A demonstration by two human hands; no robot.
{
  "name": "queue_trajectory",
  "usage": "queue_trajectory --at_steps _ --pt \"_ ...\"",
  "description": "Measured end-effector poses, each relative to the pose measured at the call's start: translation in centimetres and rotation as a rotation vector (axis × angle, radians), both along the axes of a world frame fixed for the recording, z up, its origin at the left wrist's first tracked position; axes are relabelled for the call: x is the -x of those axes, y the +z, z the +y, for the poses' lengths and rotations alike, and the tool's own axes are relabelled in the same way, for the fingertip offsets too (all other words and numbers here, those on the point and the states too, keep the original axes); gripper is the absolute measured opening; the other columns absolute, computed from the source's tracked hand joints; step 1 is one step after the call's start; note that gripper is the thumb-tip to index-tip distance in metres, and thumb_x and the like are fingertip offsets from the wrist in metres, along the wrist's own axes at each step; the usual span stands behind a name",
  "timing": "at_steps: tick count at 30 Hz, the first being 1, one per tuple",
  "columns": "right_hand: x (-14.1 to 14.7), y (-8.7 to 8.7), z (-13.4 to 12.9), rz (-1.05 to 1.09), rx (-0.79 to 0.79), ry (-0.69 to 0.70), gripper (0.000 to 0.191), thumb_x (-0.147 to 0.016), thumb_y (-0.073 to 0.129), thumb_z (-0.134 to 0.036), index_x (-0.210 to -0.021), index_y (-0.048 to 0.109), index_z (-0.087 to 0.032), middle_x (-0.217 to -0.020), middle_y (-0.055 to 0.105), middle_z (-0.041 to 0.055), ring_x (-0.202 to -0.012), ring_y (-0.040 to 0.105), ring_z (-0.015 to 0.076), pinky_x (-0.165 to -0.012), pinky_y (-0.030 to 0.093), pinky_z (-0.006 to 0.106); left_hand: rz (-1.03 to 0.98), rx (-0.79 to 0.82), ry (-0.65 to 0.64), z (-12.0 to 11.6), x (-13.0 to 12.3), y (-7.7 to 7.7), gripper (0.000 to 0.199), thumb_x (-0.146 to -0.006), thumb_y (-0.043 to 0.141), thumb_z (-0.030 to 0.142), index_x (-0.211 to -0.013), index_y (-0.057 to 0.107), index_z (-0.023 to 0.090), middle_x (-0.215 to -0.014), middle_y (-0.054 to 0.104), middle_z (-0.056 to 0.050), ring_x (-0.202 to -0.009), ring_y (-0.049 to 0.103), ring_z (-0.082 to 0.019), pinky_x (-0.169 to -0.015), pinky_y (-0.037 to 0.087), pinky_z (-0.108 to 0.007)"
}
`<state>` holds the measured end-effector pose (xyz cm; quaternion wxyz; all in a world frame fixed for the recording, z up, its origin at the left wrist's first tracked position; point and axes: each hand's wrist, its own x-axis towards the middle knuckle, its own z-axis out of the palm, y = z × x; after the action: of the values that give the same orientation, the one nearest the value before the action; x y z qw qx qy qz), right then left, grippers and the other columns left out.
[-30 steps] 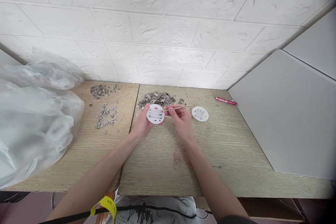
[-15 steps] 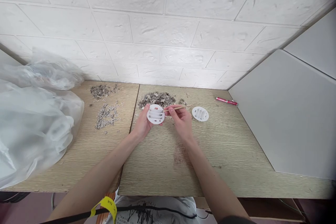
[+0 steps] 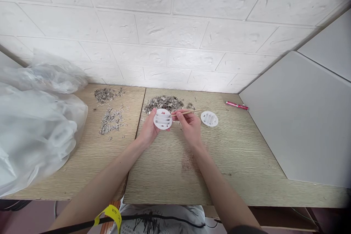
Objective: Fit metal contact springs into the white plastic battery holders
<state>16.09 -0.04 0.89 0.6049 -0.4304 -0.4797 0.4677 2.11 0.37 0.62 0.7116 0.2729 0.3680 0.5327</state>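
My left hand (image 3: 149, 128) grips a round white plastic battery housing (image 3: 163, 119) by its left edge, its slotted face turned up toward me. Small metal contacts show at the ends of its slots. Between the thumb and fingers of my right hand (image 3: 189, 126) is a thin wooden stick (image 3: 184, 113). The stick's left tip meets the right edge of the housing. Just right of my right hand, a second round white housing (image 3: 209, 119) lies on the table. Behind my hands is a heap of small metal contacts (image 3: 164, 103).
Two further piles of small metal parts, one darker (image 3: 104, 95) and one brighter (image 3: 111, 120), lie on the left table. Large clear plastic bags (image 3: 38, 131) fill the far left. A red pen (image 3: 237, 105) rests near the grey panel (image 3: 301, 117) on the right. A white brick-patterned wall (image 3: 178, 36) stands behind.
Almost nothing differs. Both hands keep their places, with the stick's tip still at the housing's right edge.
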Motion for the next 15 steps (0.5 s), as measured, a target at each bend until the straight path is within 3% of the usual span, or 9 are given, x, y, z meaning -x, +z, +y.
queue_trajectory --at_steps 15 --pt "-0.06 -0.12 0.08 -0.011 0.002 0.01 0.017 -0.082 0.066 -0.036 -0.083 0.067 -0.019 -0.083 0.071 0.0046 -0.073 0.067 0.0159 -0.073 0.057 0.032 0.008 -0.013 -0.007 0.02 -0.02 -0.15 0.045 -0.088 0.05 0.052 -0.091 0.064 0.009 -0.083 0.069 -0.013 -0.075 0.066 -0.022 -0.061 0.055 -0.03"
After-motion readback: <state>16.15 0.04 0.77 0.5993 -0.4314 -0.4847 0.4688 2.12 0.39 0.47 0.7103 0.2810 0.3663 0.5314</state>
